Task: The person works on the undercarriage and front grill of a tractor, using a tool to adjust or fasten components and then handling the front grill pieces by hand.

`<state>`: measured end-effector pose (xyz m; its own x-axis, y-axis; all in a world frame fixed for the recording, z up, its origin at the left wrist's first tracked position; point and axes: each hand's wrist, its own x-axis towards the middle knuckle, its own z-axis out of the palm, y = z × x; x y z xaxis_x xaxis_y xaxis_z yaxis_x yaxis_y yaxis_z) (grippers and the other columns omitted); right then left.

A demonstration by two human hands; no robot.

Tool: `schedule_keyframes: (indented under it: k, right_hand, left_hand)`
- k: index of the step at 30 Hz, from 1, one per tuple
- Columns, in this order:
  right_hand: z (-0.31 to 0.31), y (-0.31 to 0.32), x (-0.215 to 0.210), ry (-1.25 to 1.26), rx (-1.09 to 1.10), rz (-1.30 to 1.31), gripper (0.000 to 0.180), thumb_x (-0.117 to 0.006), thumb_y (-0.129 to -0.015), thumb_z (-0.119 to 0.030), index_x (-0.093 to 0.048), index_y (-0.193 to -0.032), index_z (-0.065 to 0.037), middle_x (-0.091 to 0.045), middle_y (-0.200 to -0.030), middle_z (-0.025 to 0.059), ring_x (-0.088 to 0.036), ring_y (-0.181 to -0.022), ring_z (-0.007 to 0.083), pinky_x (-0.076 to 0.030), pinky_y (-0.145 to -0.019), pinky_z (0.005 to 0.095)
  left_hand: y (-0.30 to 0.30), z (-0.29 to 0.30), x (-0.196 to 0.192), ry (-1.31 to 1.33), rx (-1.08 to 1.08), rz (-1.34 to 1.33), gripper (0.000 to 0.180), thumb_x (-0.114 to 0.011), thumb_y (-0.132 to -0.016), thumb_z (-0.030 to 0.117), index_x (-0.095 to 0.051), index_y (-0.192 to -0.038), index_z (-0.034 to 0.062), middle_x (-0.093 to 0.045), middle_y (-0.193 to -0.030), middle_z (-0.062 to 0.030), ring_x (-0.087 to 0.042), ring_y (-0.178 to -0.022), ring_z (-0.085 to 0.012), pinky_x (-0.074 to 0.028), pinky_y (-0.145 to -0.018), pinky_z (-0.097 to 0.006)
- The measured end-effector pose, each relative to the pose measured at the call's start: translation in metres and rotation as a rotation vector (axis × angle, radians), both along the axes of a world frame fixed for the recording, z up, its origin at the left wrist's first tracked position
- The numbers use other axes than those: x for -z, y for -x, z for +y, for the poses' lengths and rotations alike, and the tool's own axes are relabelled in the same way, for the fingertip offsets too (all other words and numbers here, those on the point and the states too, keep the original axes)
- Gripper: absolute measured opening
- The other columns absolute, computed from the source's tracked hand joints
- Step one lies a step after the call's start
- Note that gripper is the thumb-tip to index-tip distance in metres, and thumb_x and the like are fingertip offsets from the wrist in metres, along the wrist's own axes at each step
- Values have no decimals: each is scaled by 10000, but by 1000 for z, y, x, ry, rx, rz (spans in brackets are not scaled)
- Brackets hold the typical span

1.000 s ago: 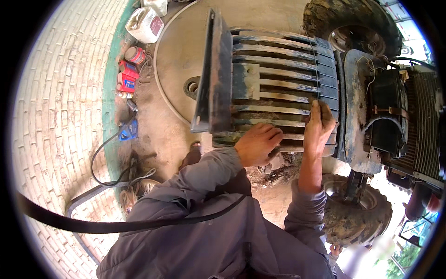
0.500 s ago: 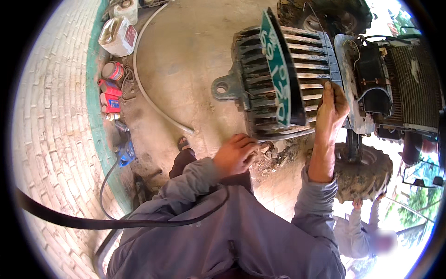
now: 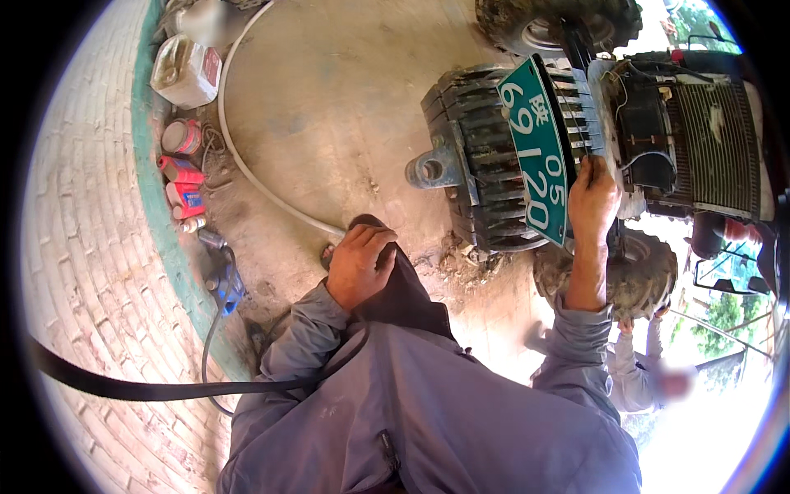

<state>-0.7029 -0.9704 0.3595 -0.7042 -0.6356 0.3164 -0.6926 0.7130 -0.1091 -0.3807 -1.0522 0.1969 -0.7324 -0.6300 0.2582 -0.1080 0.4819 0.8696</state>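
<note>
Since the earlier frames, the left hand point(image 3: 360, 265) had left the ribbed front of the machine and come down onto the person's own dark-trousered knee point(image 3: 403, 288), and the green number plate point(image 3: 539, 152) had swung further to face the camera. The plate stood tilted against the stack of dark ribbed metal weights point(image 3: 477, 156) at the front of a small tractor point(image 3: 683, 140), near the upper right of the view. The right hand point(image 3: 594, 202) pressed flat against the plate's lower right edge and the ribs beside it, fingers extended upward; whether it gripped anything could not be told. The left hand lay loosely curled over the knee, grasping nothing. A metal lug with a round hole point(image 3: 434, 169) projected from the weights toward the left. One knobbly tyre point(image 3: 621, 276) sat below the weights and another point(image 3: 559, 20) above them. A white hose point(image 3: 247, 165) curved across the concrete floor point(image 3: 346, 99). Along the green kerb point(image 3: 160, 222) stood a plastic jug point(image 3: 185, 72) and red cans point(image 3: 183, 173). A second person point(image 3: 650, 370) crouched at the lower right.
</note>
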Motion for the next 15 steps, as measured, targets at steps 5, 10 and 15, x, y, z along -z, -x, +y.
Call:
schedule_keyframes:
  k: [5,10,15]
  right_hand:
    - [3,8,6,77,-42,-33,203,-555,-975,-158,-658,-1009,14,-693,-880,227,-682,-739,352,-513,-671,397]
    - [-5,0,-6,64,23,-121,128,-555,-955,-62,-633,-956,40,-669,-761,198,-677,-642,269,-505,-591,357]
    - [-4,-6,-4,90,122,-104,142,-528,-967,-51,-636,-970,42,-691,-806,175,-689,-708,240,-518,-642,342]
  left_hand:
    - [14,-30,7,-47,22,-25,264,-710,-773,11,-634,-1025,27,-685,-981,-123,-640,-907,-334,-534,-785,-410]
    - [36,-92,19,-70,81,-60,254,-705,-782,11,-633,-1025,28,-683,-968,-123,-641,-896,-330,-531,-765,-405]
    - [83,-171,40,-106,161,-20,257,-707,-783,12,-633,-1028,36,-675,-941,-132,-641,-866,-342,-526,-748,-413]
